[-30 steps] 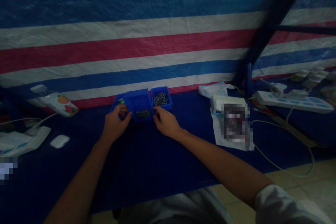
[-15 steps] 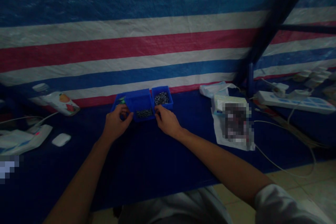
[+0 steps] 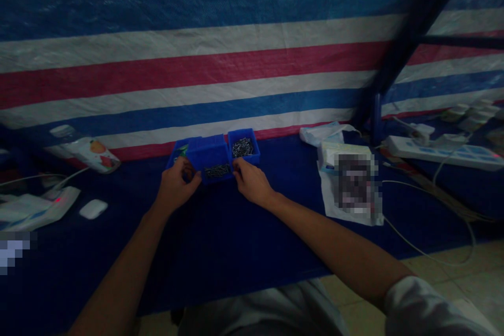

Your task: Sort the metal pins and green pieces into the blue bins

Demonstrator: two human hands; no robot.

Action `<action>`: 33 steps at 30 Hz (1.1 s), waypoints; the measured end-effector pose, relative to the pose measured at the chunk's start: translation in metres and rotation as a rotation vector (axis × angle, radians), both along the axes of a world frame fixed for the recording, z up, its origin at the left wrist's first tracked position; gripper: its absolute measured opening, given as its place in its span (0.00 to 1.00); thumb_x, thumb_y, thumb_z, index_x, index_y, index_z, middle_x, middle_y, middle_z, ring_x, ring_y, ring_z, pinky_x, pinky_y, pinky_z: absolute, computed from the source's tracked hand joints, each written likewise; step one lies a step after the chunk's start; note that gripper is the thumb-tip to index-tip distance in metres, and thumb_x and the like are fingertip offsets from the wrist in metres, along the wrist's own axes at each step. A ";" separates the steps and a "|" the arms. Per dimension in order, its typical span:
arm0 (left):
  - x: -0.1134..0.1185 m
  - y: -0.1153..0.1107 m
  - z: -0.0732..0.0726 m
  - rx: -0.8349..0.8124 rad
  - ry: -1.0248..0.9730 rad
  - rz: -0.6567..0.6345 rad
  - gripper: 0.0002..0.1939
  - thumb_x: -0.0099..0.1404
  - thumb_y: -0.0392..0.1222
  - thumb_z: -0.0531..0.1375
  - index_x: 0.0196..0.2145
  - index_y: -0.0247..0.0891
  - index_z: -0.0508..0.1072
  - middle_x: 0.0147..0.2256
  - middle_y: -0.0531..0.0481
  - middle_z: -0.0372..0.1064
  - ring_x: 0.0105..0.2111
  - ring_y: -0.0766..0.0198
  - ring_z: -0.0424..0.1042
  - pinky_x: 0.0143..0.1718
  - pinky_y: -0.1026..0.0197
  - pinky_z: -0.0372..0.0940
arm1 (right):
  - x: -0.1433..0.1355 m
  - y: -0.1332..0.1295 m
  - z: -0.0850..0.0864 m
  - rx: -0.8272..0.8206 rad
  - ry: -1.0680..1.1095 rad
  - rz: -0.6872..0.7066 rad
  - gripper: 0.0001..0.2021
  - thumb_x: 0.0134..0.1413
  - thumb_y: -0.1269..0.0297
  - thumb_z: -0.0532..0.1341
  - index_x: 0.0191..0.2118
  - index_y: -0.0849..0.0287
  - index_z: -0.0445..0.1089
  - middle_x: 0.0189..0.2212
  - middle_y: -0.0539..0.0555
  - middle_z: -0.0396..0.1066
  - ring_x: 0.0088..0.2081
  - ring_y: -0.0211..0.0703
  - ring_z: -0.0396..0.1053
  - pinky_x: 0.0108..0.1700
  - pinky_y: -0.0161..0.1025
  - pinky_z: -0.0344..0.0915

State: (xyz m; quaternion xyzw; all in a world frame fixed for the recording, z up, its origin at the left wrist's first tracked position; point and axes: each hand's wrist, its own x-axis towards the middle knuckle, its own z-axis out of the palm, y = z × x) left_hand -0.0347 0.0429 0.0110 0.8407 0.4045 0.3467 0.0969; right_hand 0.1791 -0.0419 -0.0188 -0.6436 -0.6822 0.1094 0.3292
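Three small blue plastic bins stand side by side at the back of the table. The middle bin (image 3: 210, 152) holds dark screws or nails (image 3: 217, 170). Its left side is pinched by my left hand (image 3: 176, 185), fingers curled in front of the left bin (image 3: 189, 145), where something green (image 3: 182, 151) shows. My right hand (image 3: 253, 181) has its fingertips closed at the middle bin's right front edge, just below the right bin (image 3: 255, 156). Loose silvery screws or nails (image 3: 243, 147) fill that right bin. Dim light hides the exact finger contacts.
On the left are a power strip (image 3: 65, 210), a white rounded case (image 3: 93, 209) and a bottle with a fruit label (image 3: 94, 153). A tissue pack (image 3: 328, 152), cables and another power strip (image 3: 441, 152) lie to the right. A striped tarp (image 3: 236, 63) hangs behind.
Very little differs. Both hands stay at the middle bin, and the whole view has shifted by a few pixels.
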 end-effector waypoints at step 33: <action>-0.001 -0.001 -0.001 0.054 0.051 -0.015 0.10 0.57 0.47 0.57 0.30 0.40 0.61 0.22 0.54 0.65 0.21 0.63 0.66 0.24 0.61 0.60 | 0.003 -0.003 0.001 -0.022 -0.079 0.024 0.06 0.64 0.69 0.52 0.46 0.56 0.59 0.44 0.54 0.73 0.39 0.44 0.73 0.34 0.39 0.60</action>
